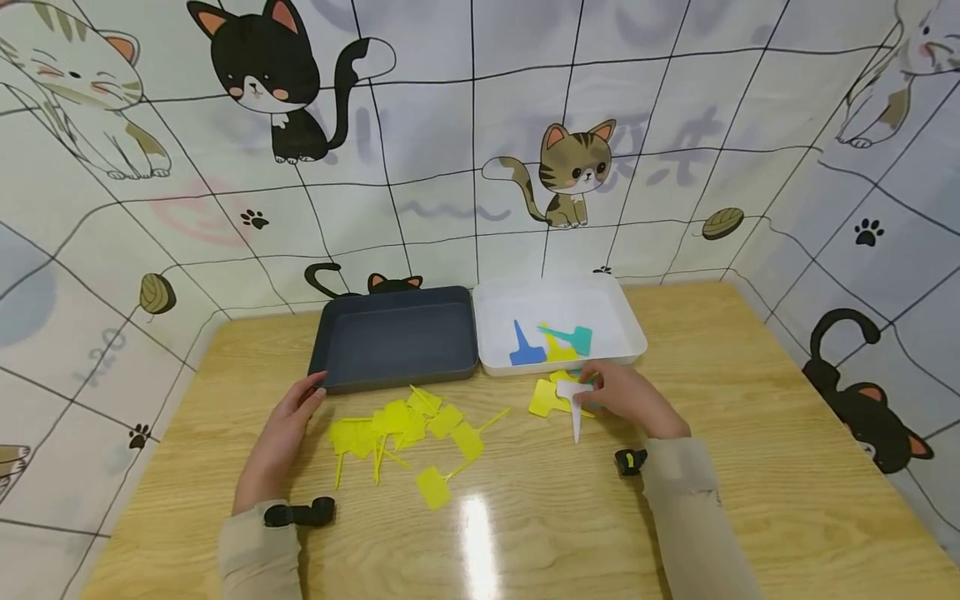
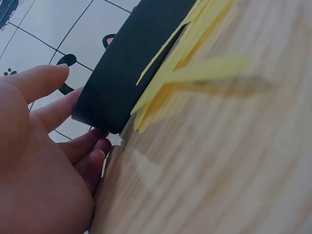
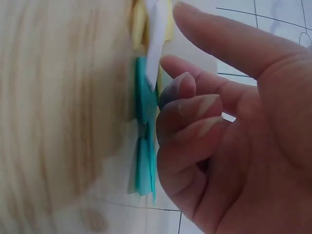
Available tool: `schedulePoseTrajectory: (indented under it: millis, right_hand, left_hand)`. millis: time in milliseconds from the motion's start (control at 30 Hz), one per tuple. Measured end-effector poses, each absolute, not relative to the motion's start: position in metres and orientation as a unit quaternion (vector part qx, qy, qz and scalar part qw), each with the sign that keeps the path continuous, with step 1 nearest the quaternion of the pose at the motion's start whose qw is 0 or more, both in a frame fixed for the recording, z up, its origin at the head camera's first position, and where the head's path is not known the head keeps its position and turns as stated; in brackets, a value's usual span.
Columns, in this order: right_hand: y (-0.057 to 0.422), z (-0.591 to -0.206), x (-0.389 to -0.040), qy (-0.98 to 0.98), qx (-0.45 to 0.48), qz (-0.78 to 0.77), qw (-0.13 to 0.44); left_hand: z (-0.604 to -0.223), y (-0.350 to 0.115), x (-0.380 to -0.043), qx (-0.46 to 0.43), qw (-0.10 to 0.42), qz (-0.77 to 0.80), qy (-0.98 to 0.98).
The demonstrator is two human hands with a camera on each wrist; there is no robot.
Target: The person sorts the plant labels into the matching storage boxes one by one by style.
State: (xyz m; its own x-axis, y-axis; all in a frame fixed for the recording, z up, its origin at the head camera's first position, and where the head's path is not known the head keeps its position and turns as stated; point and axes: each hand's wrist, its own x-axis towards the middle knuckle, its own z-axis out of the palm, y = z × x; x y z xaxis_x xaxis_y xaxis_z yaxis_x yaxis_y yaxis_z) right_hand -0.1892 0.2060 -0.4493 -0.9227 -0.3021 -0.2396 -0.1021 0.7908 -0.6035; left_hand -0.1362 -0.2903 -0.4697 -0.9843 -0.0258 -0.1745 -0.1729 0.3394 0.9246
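Beige cloth sleeves point(image 1: 258, 546), five and seven o'clock. Touches dark-grey rectangular tray point(image 1: 397, 342) at eight with relaxed left hand point(image 1: 288, 417); has white T-shaped plastic-looking tag point(image 1: 570, 391) at right hand point(image 1: 624, 396), half past four, cannot tell whether pinched. Likely light, stiff, slippery; pinch by broad end.

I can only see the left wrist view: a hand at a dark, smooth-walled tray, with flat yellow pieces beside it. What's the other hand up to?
Observer: The right hand has its fingertips at a flat white T-shaped tag.
Visitor: Oh! And is there a second tray anywhere?
Observer: Yes, a shallow white rectangular tray stands right of the dark tray.
Visitor: Does it have anything in it?
Observer: Yes: a flat blue tag with a pointed stem, a flat yellow tag and a flat teal tag with a pointed stem.
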Motion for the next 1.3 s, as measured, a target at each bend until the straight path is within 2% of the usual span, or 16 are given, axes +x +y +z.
schedulePoseTrajectory:
  millis: [1300]
  right_hand:
    - [0.216, -0.457, -0.195, 0.91, -0.105, -0.356, 0.186]
  left_hand:
    - [-0.467, -0.287, -0.135, -0.063, 0.062, 0.564, 0.821]
